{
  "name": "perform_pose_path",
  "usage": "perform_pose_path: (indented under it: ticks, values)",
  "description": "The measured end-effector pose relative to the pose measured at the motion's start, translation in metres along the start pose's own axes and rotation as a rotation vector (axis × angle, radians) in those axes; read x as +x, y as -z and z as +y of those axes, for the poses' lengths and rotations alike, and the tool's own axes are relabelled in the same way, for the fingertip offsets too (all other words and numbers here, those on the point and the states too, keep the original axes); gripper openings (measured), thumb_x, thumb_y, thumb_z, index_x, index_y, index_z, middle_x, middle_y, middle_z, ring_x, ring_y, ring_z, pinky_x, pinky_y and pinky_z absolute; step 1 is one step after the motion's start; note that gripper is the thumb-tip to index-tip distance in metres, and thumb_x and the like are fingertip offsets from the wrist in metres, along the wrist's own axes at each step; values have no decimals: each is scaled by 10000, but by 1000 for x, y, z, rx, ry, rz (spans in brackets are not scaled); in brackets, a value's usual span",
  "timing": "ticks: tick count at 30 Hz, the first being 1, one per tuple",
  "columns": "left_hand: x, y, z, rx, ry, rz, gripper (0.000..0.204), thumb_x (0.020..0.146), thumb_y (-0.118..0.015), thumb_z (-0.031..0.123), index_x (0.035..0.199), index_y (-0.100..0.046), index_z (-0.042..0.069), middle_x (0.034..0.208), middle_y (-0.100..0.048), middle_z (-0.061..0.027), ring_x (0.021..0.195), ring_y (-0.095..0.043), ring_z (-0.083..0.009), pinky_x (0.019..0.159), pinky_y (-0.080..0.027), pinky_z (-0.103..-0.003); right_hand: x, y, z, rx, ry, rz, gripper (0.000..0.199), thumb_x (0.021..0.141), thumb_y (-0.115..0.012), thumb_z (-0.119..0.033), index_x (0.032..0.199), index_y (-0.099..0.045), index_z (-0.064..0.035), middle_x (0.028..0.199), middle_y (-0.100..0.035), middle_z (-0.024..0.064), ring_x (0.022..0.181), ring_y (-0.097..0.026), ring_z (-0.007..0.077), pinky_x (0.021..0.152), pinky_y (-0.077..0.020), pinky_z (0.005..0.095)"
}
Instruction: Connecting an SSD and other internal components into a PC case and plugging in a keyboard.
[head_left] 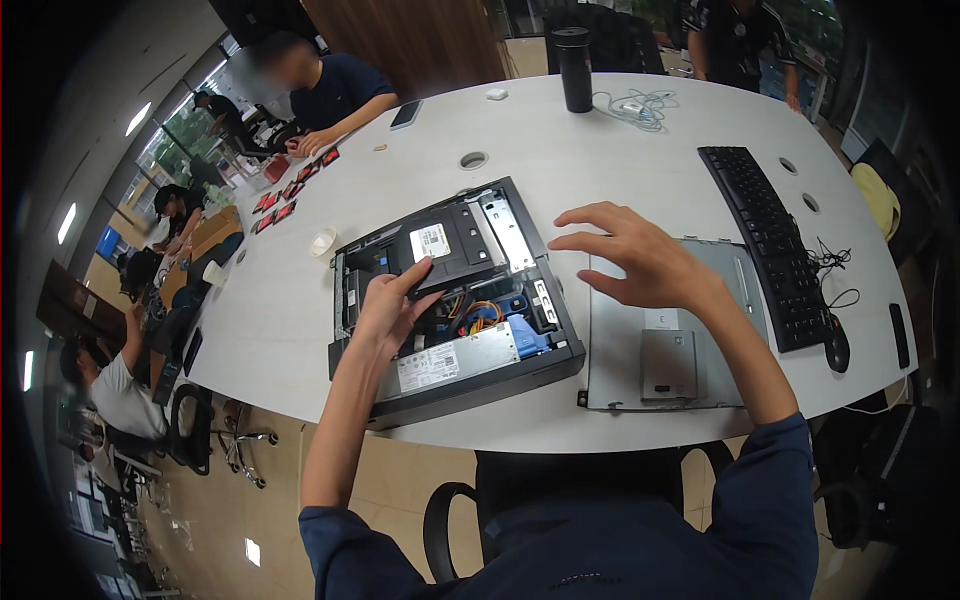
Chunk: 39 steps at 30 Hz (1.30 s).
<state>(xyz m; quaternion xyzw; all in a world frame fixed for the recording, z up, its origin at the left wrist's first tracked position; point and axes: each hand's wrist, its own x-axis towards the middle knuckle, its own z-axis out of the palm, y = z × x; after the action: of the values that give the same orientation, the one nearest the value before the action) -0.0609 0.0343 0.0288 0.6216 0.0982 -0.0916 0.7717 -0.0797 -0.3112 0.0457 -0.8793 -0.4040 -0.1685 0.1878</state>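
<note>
An opened black desktop computer case lies flat on the white table, showing a black drive bay, coloured cables and a silver power supply. My left hand rests inside the case, fingers touching the front edge of the drive bay. My right hand hovers with spread fingers just right of the case, above the removed grey side panel, holding nothing.
A black keyboard and mouse lie to the right. A black tumbler and white cable stand at the far side. A person sits at the far left with red cards. A chair is below me.
</note>
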Motion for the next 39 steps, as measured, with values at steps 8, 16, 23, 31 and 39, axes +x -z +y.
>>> perform_pose_path:
  ticks: [8, 16, 23, 31, 39]
  values:
    - [-1, -13, 1, 130, -54, 78, 398, 912, -768, 179, 1051, -575, -140, 1056, -649, -198, 921, -713, -201, 820, -648, -280, 38, -41, 7, 153, -23, -9, 330, 1018, -562, -308, 1279, -674, -139, 1396, -560, 141, 1304, -521, 309, 1074, -429, 432]
    - [6, 4, -6, 97, -29, 20, 367, 919, -767, 202, 994, -594, -112, 939, -643, -128, 860, -696, -175, 861, -629, -305, 57, -72, -16, 70, 31, -14, 420, 1062, -449, -369, 1388, -608, -156, 1443, -539, 138, 1361, -479, 272, 1118, -365, 445]
    - [9, -4, -7, 61, 11, -3, 363, 911, -770, 184, 1034, -589, -106, 1037, -651, -170, 925, -715, -204, 820, -650, -286, 57, -74, -13, 82, 0, -60, 440, 1074, -430, -376, 1389, -598, -120, 1454, -543, 149, 1355, -499, 282, 1149, -334, 453]
    - [15, 34, -4, 55, -89, -4, 291, 945, -706, 95, 1178, -583, -29, 1101, -655, -91, 961, -676, -145, 831, -556, -222, 60, -71, -17, -3, -18, -87, 433, 1074, -432, -363, 1397, -587, -119, 1464, -545, 136, 1350, -518, 257, 1208, -282, 478]
    - [8, 22, 5, 532, -116, 118, 766, 850, -822, 106, 1429, -396, -158, 1294, -541, -186, 1109, -615, -187, 901, -553, -275, 65, -68, -18, 61, -52, -128, 408, 1071, -451, -335, 1370, -614, -109, 1441, -571, 139, 1313, -556, 272, 1194, -325, 473]
